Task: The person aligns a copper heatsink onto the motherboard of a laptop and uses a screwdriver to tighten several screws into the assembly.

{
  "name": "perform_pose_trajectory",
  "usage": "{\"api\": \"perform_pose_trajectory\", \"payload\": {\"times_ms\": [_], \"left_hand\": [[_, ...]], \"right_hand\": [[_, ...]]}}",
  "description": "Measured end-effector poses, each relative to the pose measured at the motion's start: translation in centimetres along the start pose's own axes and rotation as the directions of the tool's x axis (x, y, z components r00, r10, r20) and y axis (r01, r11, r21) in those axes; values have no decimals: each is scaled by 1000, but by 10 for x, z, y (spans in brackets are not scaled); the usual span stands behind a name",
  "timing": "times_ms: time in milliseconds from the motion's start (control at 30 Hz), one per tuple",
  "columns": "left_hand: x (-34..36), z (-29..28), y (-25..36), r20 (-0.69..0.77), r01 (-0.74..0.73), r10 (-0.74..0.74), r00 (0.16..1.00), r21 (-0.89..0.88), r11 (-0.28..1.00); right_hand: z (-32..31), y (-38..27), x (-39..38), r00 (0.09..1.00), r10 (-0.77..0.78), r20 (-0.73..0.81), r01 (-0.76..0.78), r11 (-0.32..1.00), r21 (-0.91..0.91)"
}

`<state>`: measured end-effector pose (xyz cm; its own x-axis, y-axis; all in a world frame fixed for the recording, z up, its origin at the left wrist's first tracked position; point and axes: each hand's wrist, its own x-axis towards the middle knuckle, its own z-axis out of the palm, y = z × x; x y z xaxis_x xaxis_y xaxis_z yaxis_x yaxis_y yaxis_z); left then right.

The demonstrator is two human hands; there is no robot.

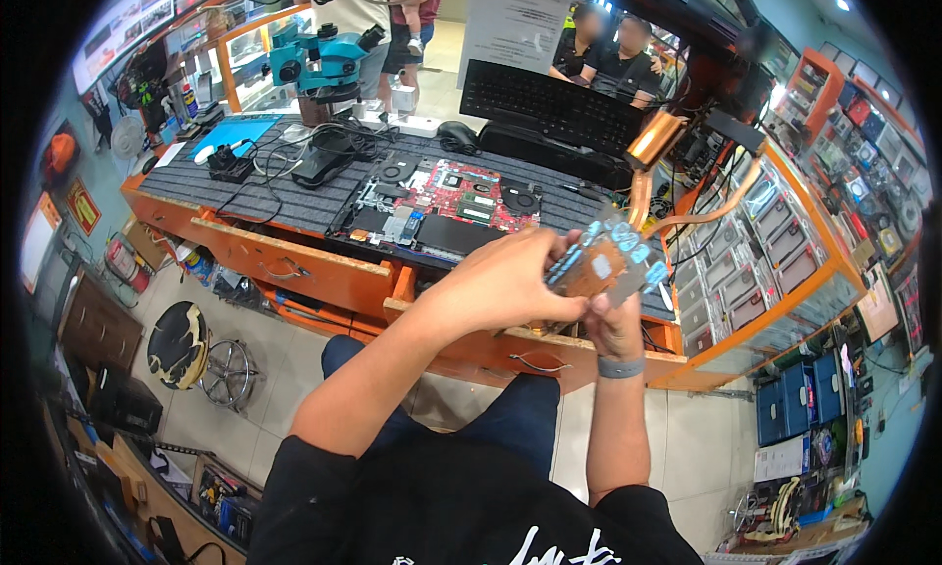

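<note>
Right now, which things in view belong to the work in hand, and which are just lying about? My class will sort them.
Seem part of the work:
copper-piped heat sink, held by the left hand and right hand
opened laptop, internals exposed

Seem just about:
teal microscope
black keyboard
black mouse
blue mat
worn stool

Heatsink point(609, 256) in left grip point(512, 274), right grip point(617, 332)

Had the laptop base point(442, 210) on the surface point(285, 184), the heatsink point(601, 263) in both hands point(505, 279) at its front right; saw the microscope point(329, 63) behind leftward, the keyboard point(549, 104) behind rightward, the stool point(179, 344) left, on the floor point(280, 374).
</note>
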<state>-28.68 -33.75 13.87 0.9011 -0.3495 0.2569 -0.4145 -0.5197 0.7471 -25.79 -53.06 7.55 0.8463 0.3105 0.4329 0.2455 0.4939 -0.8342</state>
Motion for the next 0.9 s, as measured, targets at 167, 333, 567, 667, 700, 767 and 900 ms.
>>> {"api": "perform_pose_trajectory", "payload": {"times_ms": [167,333,567,667,700,767,900], "left_hand": [[24,-6,4,39,-44,39,998,134,990],[-4,-53,-54,-215,-88,104,971,85,992],[-63,-172,-233,-622,285,-242,745,-31,958],[-17,-198,-299,-541,288,-155,826,169,943],[2,-204,-316,-489,264,-128,863,220,939],[41,-215,-350,-490,185,-58,870,214,959],[104,-234,-379,-514,57,63,856,216,975]], "right_hand": [[-16,-29,9,997,-30,-66,18,982,-186],[-53,-56,50,999,10,-52,-36,852,-522],[-29,4,163,956,113,271,242,222,-945],[-12,47,215,883,296,363,350,98,-932],[-6,61,232,855,358,374,374,71,-925],[7,91,261,802,451,391,421,37,-906],[12,139,298,762,519,389,470,-29,-882]]}}
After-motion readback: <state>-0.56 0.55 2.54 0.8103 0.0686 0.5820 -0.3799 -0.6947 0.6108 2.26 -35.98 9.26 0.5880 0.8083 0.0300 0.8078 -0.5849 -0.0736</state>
